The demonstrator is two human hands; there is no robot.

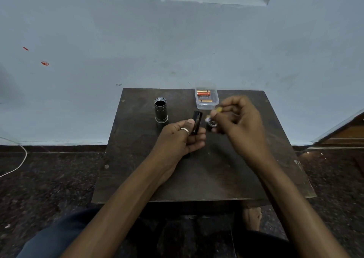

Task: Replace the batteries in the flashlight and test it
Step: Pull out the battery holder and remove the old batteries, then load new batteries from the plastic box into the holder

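Flashlight body (161, 110) stood upright on the table (137, 169) at 11 o'clock from my left hand (180, 139), which gripped the black battery holder (197, 122); my right hand (239, 119) pinched a blurred yellowish battery (216, 112) at 2 o'clock of the holder

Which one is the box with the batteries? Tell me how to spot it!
Look at the dark wooden table against the pale blue wall. At its far edge, right of the upright black flashlight tube, sits the plastic box. It's the only see-through thing, with orange batteries lying inside.
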